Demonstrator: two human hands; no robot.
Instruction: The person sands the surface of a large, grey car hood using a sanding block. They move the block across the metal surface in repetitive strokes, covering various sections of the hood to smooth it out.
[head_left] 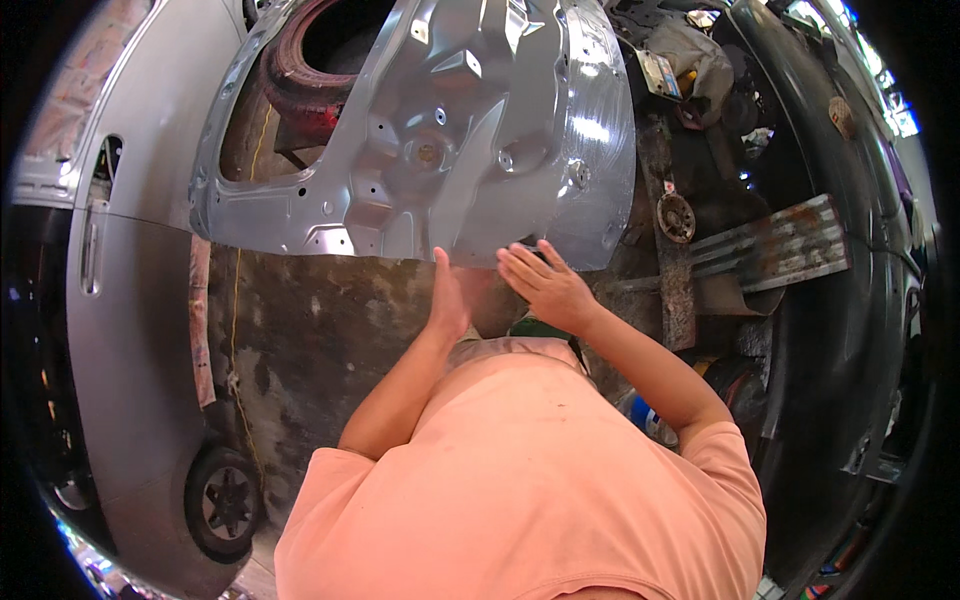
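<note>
A silver-grey sheet-metal panel (470,130), with pressed recesses, holes and an opening at its left, lies across the upper view. My left hand (448,300) is upright at the panel's near edge, palm turned inward; most of its fingers are indistinct, and I cannot tell whether they grip the edge. My right hand (550,290) has its fingers stretched out over that same edge, a little to the right. A small dark patch shows behind these fingertips, too hidden to name.
A grey vehicle body (130,330) stands at left, a dark one (840,380) at right. Beyond the panel's opening lies a red-stained tyre (290,60). A rusty corrugated metal piece (780,240) and a yellow cord (236,340) are on either side, above the stained concrete floor (310,350).
</note>
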